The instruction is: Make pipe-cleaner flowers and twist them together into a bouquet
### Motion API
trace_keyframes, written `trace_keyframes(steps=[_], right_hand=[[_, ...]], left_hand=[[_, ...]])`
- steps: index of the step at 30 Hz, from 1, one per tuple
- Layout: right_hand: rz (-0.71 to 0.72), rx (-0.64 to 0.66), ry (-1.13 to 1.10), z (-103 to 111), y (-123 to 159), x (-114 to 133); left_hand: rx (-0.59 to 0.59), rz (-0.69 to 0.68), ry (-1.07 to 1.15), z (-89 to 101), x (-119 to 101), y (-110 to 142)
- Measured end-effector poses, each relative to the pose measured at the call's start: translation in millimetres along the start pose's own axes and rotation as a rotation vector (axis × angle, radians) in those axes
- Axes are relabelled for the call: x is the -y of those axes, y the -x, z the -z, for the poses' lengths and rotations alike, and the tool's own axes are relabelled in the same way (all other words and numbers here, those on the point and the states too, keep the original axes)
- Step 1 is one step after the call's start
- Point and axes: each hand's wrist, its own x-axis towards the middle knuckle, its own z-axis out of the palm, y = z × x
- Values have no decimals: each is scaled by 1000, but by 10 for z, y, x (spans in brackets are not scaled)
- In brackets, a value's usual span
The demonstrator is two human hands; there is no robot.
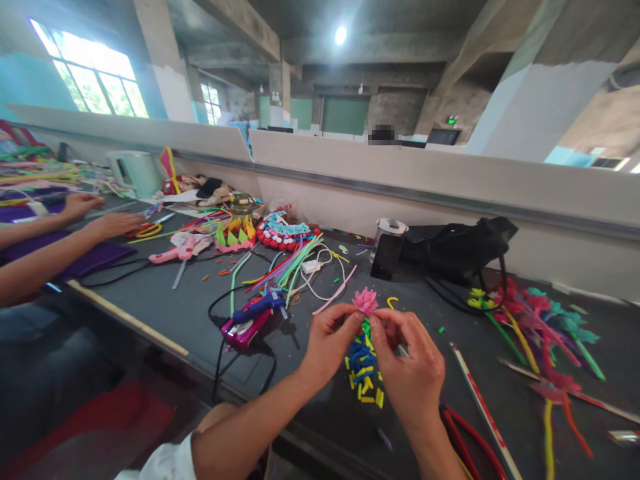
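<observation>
A small pink flower (365, 301) with fluffy petals is held up between my two hands above the dark table. My left hand (331, 340) pinches it from the left, thumb and fingers pressed together at its base. From the other side my right hand (411, 350) closes on the flower's base too; the exact fingertip contact is partly hidden. Below the hands lies a pile of short cut pieces (364, 367) in blue, yellow and green. Red-handled scissors or pliers (467, 440) lie beside my right forearm, partly covered by it.
A blue glue gun (260, 305) rests on a magenta box (246, 330) at left. Finished stemmed flowers (545, 313) and a pencil (483, 407) lie right. Behind stand a phone (387, 256) and a black bag (455, 243). A co-worker's hands (113, 225) are far left.
</observation>
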Motion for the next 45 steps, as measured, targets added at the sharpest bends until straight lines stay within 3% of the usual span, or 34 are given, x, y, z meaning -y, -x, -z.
trace_keyframes(steps=[8, 17, 24, 33, 45], right_hand=[[23, -1, 13, 10, 25, 26], [89, -30, 41, -26, 32, 38], [83, -27, 22, -10, 27, 30], [78, -13, -17, 1, 12, 25], [67, -31, -17, -13, 23, 9]], left_hand=[[-17, -182, -213, 48, 22, -24], [-17, -279, -313, 40, -81, -9], [0, -205, -249, 45, -51, -5], [48, 45, 121, 5, -63, 11], [73, 92, 156, -12, -134, 26]])
